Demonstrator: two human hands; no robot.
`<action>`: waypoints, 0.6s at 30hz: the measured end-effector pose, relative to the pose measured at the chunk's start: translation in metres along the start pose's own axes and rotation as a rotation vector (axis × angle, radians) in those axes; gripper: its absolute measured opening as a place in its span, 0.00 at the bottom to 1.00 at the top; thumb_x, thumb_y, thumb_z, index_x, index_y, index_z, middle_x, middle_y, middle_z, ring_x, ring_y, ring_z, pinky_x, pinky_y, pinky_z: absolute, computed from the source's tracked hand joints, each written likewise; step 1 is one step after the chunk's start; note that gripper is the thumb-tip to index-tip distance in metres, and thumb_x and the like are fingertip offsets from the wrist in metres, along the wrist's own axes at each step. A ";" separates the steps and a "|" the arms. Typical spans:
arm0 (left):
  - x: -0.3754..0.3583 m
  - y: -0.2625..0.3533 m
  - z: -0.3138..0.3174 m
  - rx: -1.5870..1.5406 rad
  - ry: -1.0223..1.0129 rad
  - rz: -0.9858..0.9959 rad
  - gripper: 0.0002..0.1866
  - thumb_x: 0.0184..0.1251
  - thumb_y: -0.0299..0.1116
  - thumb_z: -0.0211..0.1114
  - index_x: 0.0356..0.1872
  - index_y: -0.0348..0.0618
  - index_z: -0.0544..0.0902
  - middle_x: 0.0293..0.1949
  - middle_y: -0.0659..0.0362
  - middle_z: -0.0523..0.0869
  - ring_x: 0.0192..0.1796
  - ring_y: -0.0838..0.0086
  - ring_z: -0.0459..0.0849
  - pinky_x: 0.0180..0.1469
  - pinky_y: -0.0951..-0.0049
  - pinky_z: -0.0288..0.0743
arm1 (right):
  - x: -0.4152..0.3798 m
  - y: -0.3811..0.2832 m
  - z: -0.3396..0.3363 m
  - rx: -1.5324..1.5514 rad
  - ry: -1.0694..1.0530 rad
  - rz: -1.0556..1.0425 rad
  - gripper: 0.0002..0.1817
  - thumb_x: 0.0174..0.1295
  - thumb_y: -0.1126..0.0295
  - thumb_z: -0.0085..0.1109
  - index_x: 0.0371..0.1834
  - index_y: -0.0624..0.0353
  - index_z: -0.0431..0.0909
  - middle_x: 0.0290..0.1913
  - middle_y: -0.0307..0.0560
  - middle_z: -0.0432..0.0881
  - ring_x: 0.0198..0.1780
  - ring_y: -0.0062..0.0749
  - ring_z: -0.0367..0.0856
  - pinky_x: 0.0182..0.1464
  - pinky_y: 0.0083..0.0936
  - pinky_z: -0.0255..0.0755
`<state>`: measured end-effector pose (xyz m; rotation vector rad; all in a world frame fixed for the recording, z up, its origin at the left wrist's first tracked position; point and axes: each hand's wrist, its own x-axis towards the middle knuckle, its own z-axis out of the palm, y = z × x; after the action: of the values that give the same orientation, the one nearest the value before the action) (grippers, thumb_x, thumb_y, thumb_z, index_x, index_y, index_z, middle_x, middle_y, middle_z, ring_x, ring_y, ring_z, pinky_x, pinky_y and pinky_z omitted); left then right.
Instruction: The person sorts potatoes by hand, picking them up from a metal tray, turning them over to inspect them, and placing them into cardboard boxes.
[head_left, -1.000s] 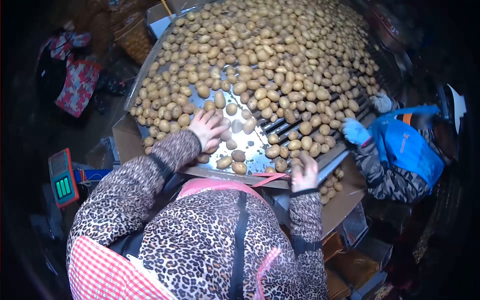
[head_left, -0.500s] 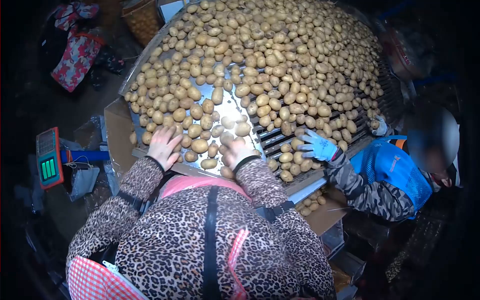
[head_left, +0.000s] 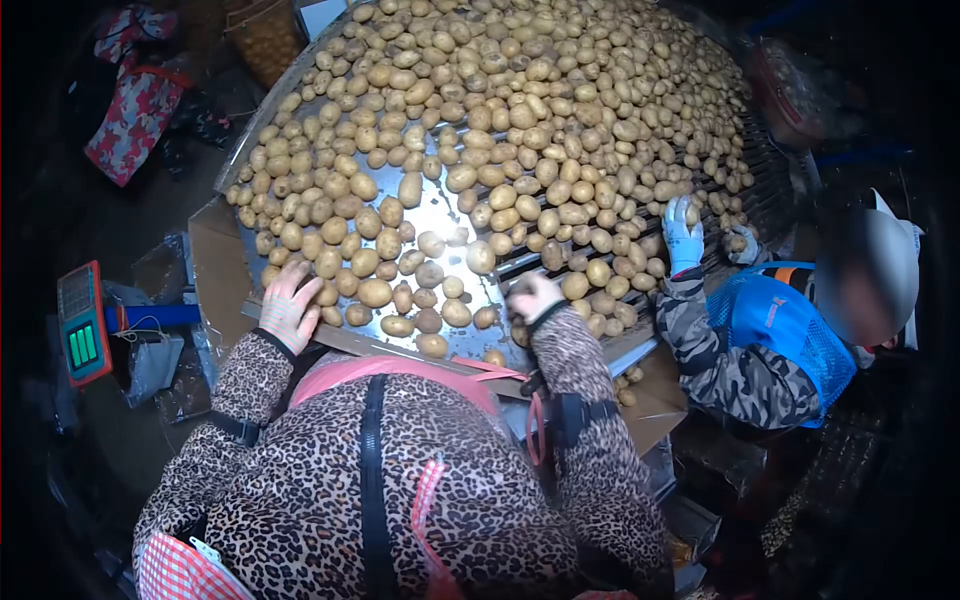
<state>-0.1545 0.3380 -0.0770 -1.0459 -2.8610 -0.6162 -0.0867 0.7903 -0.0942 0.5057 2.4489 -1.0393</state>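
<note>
Many yellow-brown potatoes lie loose over a shiny metal tray in front of me. My left hand rests at the tray's near left edge, fingers spread and touching the potatoes there. At the border between the metal sheet and a slatted grate, my right hand is closed with its fingers curled down. Whether anything is inside it cannot be made out. A few single potatoes, among them one near the front rim, lie between my two hands.
At right a co-worker in a blue apron reaches a blue-gloved hand over the grate's potatoes. A scale with a green display stands at left. Cardboard lines the tray's left side. A filled sack stands behind.
My right hand has moved right, from the metal sheet to the grate's edge. My left hand stays at the left edge. The co-worker's gloved hand has moved farther back. The view has shifted slightly.
</note>
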 end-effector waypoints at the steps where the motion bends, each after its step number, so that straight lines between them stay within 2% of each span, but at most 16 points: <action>1: 0.000 0.000 0.001 -0.002 0.001 0.014 0.28 0.48 0.29 0.65 0.56 0.46 0.77 0.63 0.47 0.71 0.67 0.47 0.67 0.66 0.49 0.63 | 0.003 0.030 -0.015 0.137 0.060 0.033 0.20 0.52 0.65 0.55 0.48 0.60 0.80 0.48 0.60 0.82 0.51 0.50 0.82 0.58 0.38 0.74; 3: 0.003 0.005 0.002 -0.037 -0.035 0.047 0.28 0.48 0.29 0.65 0.56 0.46 0.77 0.63 0.47 0.71 0.67 0.47 0.67 0.66 0.49 0.63 | 0.013 0.045 -0.057 0.162 0.421 0.113 0.18 0.54 0.68 0.55 0.47 0.61 0.81 0.48 0.60 0.83 0.50 0.50 0.83 0.56 0.37 0.76; 5: 0.015 0.013 0.000 -0.066 -0.063 0.092 0.27 0.48 0.29 0.65 0.55 0.46 0.77 0.62 0.48 0.72 0.67 0.48 0.68 0.66 0.49 0.64 | 0.027 0.008 -0.081 -0.409 0.397 0.280 0.18 0.54 0.71 0.57 0.50 0.60 0.79 0.47 0.60 0.84 0.52 0.47 0.82 0.56 0.39 0.76; 6: 0.022 0.018 -0.001 -0.071 -0.066 0.125 0.26 0.48 0.29 0.65 0.55 0.46 0.77 0.61 0.48 0.72 0.67 0.48 0.68 0.66 0.49 0.64 | 0.054 0.009 -0.076 -0.656 0.081 0.386 0.21 0.58 0.68 0.58 0.56 0.58 0.76 0.56 0.61 0.80 0.57 0.48 0.80 0.59 0.42 0.75; 8: 0.036 0.029 -0.003 -0.074 -0.061 0.163 0.25 0.50 0.29 0.65 0.54 0.46 0.77 0.61 0.48 0.73 0.67 0.48 0.68 0.66 0.49 0.64 | 0.050 -0.027 -0.075 -0.579 -0.047 0.386 0.27 0.58 0.60 0.62 0.60 0.55 0.72 0.59 0.59 0.77 0.60 0.47 0.78 0.61 0.44 0.74; 10: 0.043 0.034 -0.004 -0.094 -0.071 0.167 0.25 0.50 0.28 0.65 0.55 0.45 0.77 0.62 0.47 0.73 0.67 0.47 0.68 0.66 0.49 0.64 | 0.028 -0.062 -0.095 -0.382 -0.269 0.302 0.29 0.56 0.58 0.64 0.61 0.55 0.71 0.59 0.58 0.76 0.61 0.46 0.77 0.62 0.44 0.73; 12: 0.045 0.035 0.000 -0.103 -0.094 0.164 0.26 0.50 0.28 0.65 0.55 0.44 0.77 0.63 0.47 0.72 0.68 0.47 0.68 0.66 0.48 0.64 | 0.025 -0.057 -0.063 -0.546 -0.268 0.204 0.31 0.54 0.56 0.66 0.60 0.54 0.71 0.59 0.57 0.76 0.61 0.46 0.77 0.61 0.44 0.74; 13: 0.044 0.034 0.002 -0.109 -0.102 0.165 0.26 0.50 0.28 0.65 0.55 0.44 0.77 0.63 0.47 0.73 0.68 0.47 0.68 0.66 0.48 0.64 | 0.022 -0.040 -0.021 -0.802 -0.160 0.140 0.31 0.53 0.55 0.67 0.59 0.53 0.71 0.58 0.57 0.76 0.60 0.45 0.77 0.60 0.44 0.74; 15: 0.042 0.029 0.001 -0.114 -0.105 0.157 0.25 0.52 0.28 0.65 0.55 0.44 0.77 0.62 0.48 0.73 0.68 0.48 0.68 0.66 0.49 0.64 | -0.005 -0.046 -0.014 -0.628 -0.145 0.005 0.27 0.55 0.59 0.64 0.58 0.54 0.71 0.53 0.56 0.80 0.54 0.47 0.81 0.56 0.43 0.76; 16: 0.041 0.028 0.001 -0.118 -0.102 0.150 0.24 0.52 0.29 0.65 0.55 0.45 0.77 0.62 0.48 0.73 0.68 0.49 0.68 0.66 0.50 0.64 | -0.011 -0.024 -0.006 -0.261 -0.109 -0.148 0.25 0.57 0.61 0.59 0.58 0.54 0.70 0.44 0.54 0.83 0.46 0.45 0.84 0.48 0.36 0.79; 17: 0.041 0.027 0.001 -0.124 -0.100 0.142 0.24 0.53 0.29 0.64 0.55 0.45 0.77 0.61 0.49 0.73 0.68 0.50 0.68 0.67 0.51 0.63 | -0.022 -0.014 -0.003 0.374 -0.073 -0.170 0.19 0.57 0.63 0.58 0.52 0.54 0.75 0.33 0.47 0.83 0.37 0.37 0.84 0.35 0.31 0.79; 18: 0.042 0.026 0.001 -0.129 -0.103 0.135 0.24 0.53 0.29 0.64 0.55 0.45 0.77 0.61 0.49 0.74 0.67 0.50 0.69 0.66 0.51 0.64 | -0.026 -0.007 -0.010 0.763 -0.056 -0.065 0.19 0.58 0.64 0.56 0.52 0.59 0.75 0.36 0.50 0.82 0.33 0.35 0.82 0.31 0.28 0.77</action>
<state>-0.1704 0.3817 -0.0625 -1.3139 -2.8371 -0.7668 -0.0709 0.7896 -0.0706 0.6082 1.9584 -1.9837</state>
